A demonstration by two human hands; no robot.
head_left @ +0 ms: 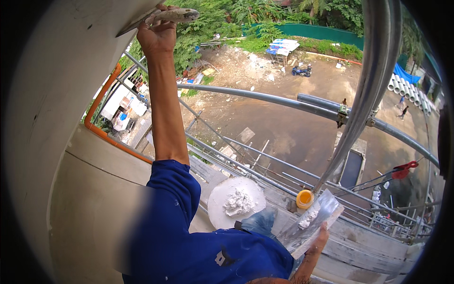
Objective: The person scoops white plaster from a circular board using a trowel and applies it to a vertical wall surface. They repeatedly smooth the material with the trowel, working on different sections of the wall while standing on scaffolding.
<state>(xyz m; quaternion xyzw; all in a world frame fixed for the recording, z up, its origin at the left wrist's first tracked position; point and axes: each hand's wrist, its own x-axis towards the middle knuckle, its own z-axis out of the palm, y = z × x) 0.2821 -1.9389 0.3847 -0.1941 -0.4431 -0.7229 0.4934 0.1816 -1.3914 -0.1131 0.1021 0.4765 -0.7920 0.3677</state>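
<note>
Plasterwork high on a scaffold: the left hand (157, 34), at eleven o'clock in the head view, is closed around the handle of a flat steel trowel (163, 18), whose blade lies against the curved pale cream wall (56, 94) at the top of an arm stretched full length in a blue sleeve. At five o'clock the right hand (318, 240) grips, thumb on top, a rectangular metal hawk board smeared grey (309, 221), carrying a small lump of white putty (307, 219). Between the two, at six o'clock, a round white pan (235, 201) holds a larger heap of the same white paste and sits on the weathered plank deck (350, 246) just beside a small yellow-lidded jar (305, 199). Grey steel scaffold tubes (265, 97) cross from nine to three o'clock, with an orange pipe (101, 102) running down the wall edge at ten o'clock and bare muddy ground (302, 137) far below.

The stroke looks best served by keeping the blade at a shallow angle to the curve and pressing evenly, so the skim feathers out without ridges. Holding the board level would keep the remaining putty from sliding off over the drop.
</note>
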